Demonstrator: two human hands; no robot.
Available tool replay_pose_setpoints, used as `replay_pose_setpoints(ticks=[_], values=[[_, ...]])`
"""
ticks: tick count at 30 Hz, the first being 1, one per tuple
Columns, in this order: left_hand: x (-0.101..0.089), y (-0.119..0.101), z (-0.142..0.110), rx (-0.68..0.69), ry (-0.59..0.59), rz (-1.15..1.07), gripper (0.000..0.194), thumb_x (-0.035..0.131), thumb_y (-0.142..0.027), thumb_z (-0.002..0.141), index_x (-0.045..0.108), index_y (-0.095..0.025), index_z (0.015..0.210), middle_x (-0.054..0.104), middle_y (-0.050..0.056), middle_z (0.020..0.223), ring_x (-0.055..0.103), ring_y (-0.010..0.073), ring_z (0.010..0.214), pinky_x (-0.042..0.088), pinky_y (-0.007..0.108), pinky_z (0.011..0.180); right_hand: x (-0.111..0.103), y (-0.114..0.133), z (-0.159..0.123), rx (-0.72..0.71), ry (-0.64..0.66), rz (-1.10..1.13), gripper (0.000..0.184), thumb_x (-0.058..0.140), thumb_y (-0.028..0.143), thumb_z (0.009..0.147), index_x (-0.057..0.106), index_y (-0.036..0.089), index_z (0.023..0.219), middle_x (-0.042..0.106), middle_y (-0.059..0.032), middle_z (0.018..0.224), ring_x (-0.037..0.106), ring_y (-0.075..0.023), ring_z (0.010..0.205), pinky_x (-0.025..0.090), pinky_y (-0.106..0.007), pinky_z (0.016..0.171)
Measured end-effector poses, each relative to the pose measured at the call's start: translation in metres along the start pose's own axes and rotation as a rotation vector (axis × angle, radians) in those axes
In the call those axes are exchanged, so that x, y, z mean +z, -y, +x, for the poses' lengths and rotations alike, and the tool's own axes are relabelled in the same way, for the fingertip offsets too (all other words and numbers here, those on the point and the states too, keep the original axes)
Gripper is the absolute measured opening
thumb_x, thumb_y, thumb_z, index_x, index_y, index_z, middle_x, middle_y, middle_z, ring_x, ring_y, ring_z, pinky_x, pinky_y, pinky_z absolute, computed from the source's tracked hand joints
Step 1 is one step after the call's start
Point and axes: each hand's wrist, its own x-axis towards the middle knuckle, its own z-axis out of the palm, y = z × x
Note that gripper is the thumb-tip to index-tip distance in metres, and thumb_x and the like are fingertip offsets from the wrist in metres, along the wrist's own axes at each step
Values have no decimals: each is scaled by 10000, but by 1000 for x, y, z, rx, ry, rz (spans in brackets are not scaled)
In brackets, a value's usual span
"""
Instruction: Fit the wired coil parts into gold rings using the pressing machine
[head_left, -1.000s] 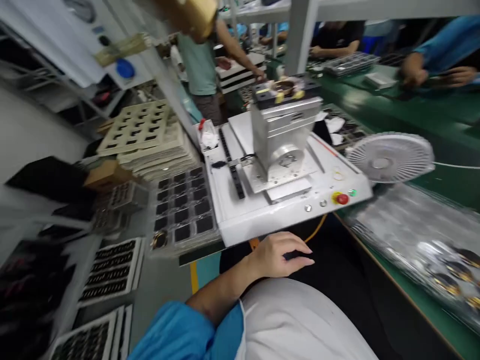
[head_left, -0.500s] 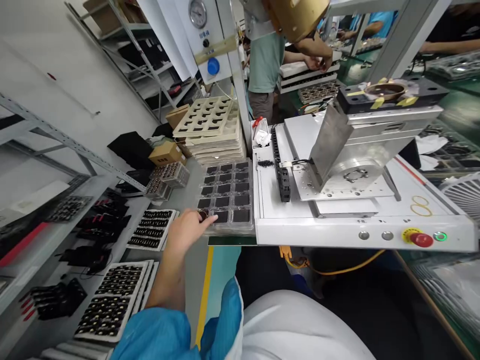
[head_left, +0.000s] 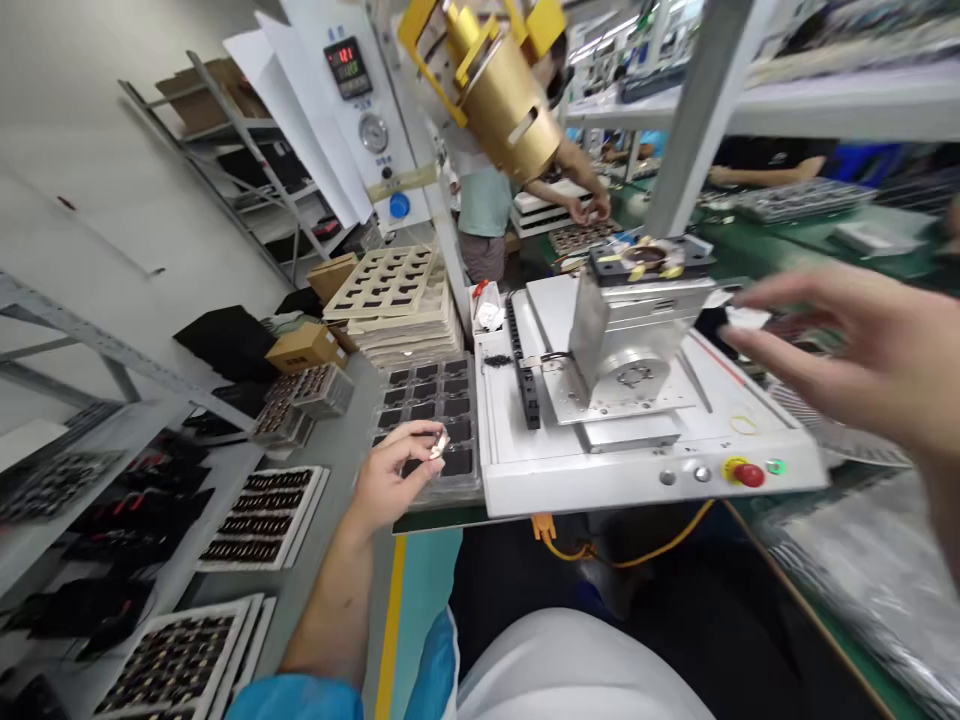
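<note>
My left hand (head_left: 399,475) is closed in a pinch on a small copper-coloured piece (head_left: 440,441) with a whitish part; its exact kind is too small to tell. The pinch hangs over the near end of a clear plastic tray (head_left: 459,461) with dark square compartments. On the right, my right hand (head_left: 862,350) is blurred by motion, thumb and forefinger stretched apart, with nothing visible between them. It is in the air to the right of a metal fixture (head_left: 637,330), whose black top block (head_left: 611,265) bears a copper ring (head_left: 646,256) and yellow tape.
A white machine base (head_left: 570,485) carries the fixture and a red stop button (head_left: 748,474). A gold cylinder (head_left: 517,115) hangs above. Cream trays (head_left: 409,325) are stacked behind the clear tray; filled part trays (head_left: 259,515) stand at left. A co-worker's hands (head_left: 589,207) are beyond.
My left hand has lifted slightly off the clear tray with the small piece pinched in it. My right hand has come into view at the right. The view has shifted.
</note>
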Motion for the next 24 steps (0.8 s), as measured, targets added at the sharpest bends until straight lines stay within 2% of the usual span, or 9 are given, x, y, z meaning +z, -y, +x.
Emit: replay_pose_setpoints(ticks=[1, 3, 4, 7, 11, 14, 18, 21, 24], values=[[12, -5, 9, 39, -10, -61, 217, 720, -341, 917, 703, -191, 760, 700, 157, 1311, 738, 279, 1112, 591, 441, 990, 1, 1, 26, -42, -47, 11, 435, 615, 604, 935, 719, 212, 1093, 732, -127, 1097, 698, -268, 882, 559, -413, 766], [34, -16, 29, 118, -37, -153, 162, 757, -315, 890, 728, -194, 786, 727, 157, 1290, 749, 281, 1104, 602, 456, 994, 5, 4, 70, -100, 10, 19, 327, 669, 404, 917, 721, 155, 1122, 716, -151, 1174, 670, -298, 1072, 543, -425, 910], [44, -22, 39, 159, -60, -188, 135, 773, -305, 878, 741, -196, 805, 740, 156, 1276, 751, 282, 1105, 605, 460, 997, 7, 6, 87, -104, 62, 25, 289, 687, 327, 895, 727, 145, 1116, 721, -143, 1174, 665, -295, 1089, 532, -427, 947], [62, -43, 69, 265, -110, -273, 102, 797, -293, 858, 765, -197, 848, 762, 153, 1259, 750, 287, 1131, 604, 470, 1022, 15, 11, 122, -65, 260, 42, 213, 730, 218, 827, 764, 176, 1033, 759, -60, 1001, 702, -256, 924, 553, -392, 887], [68, -74, 109, 326, -73, -313, 131, 778, -327, 877, 781, -196, 886, 757, 149, 1292, 723, 298, 1210, 579, 476, 1075, 14, 15, 141, -89, 360, 55, 133, 762, 176, 772, 789, 209, 898, 754, -9, 839, 706, -236, 789, 563, -358, 777], [73, -98, 144, 356, -25, -263, 156, 767, -345, 878, 792, -194, 908, 753, 141, 1307, 716, 299, 1226, 562, 465, 1087, 13, 11, 144, -152, 323, 140, 148, 791, 186, 739, 781, 197, 886, 763, -13, 856, 716, -235, 817, 573, -362, 809], [92, -131, 199, 421, -57, -96, 104, 713, -273, 902, 775, -190, 901, 795, 109, 1205, 722, 279, 1206, 549, 415, 1059, 21, 0, 131, -107, -9, 404, 216, 781, 280, 762, 748, 159, 938, 774, -63, 942, 727, -241, 886, 592, -392, 874], [110, -158, 230, 472, 24, 150, 141, 631, -218, 938, 750, -191, 866, 815, 84, 1055, 742, 266, 1114, 544, 379, 995, 23, -7, 108, 5, -182, 604, 300, 796, 381, 760, 724, 152, 938, 779, -100, 949, 737, -251, 846, 615, -428, 851], [121, -174, 242, 469, 168, 358, 229, 548, -279, 992, 727, -183, 884, 795, 89, 960, 741, 263, 966, 546, 378, 905, 13, -10, 68, 101, -254, 678, 362, 849, 444, 746, 724, 172, 950, 786, -113, 995, 749, -276, 911, 619, -450, 891]])
